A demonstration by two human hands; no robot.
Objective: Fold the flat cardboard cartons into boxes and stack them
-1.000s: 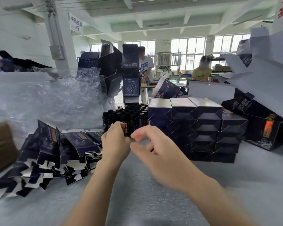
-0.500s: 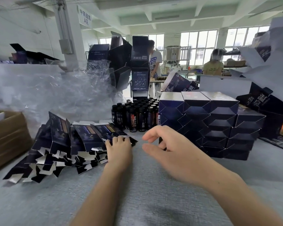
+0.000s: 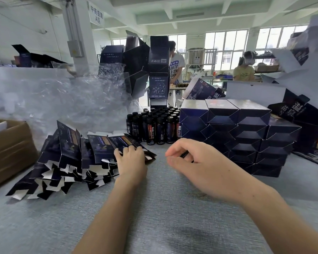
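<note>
From the head camera: a grey table [image 3: 154,213], with flat cartons [image 3: 72,143] fanned out and leaning at left-centre, dark printed faces up, white flaps toward the near edge. Left hand [image 3: 131,162] down on the rightmost carton [image 3: 126,142] of that fan, fingers curled over its face, thumb at its near edge, gripping it. Right hand [image 3: 200,167] near it, clear of the cartons, fingers loosely curled, grasping nothing. Behind the hands, a block of dark bottles [image 3: 154,125] standing upright. Just beside it at right, folded boxes [image 3: 237,129] stacked several layers high in rows. Far left, a brown cardboard box [image 3: 9,147]. Behind the fan, crumpled clear plastic wrap [image 3: 66,99]. Farther back, a person in a white shirt [image 3: 175,70] and a person in a yellow shirt [image 3: 244,72] at another bench.
</note>
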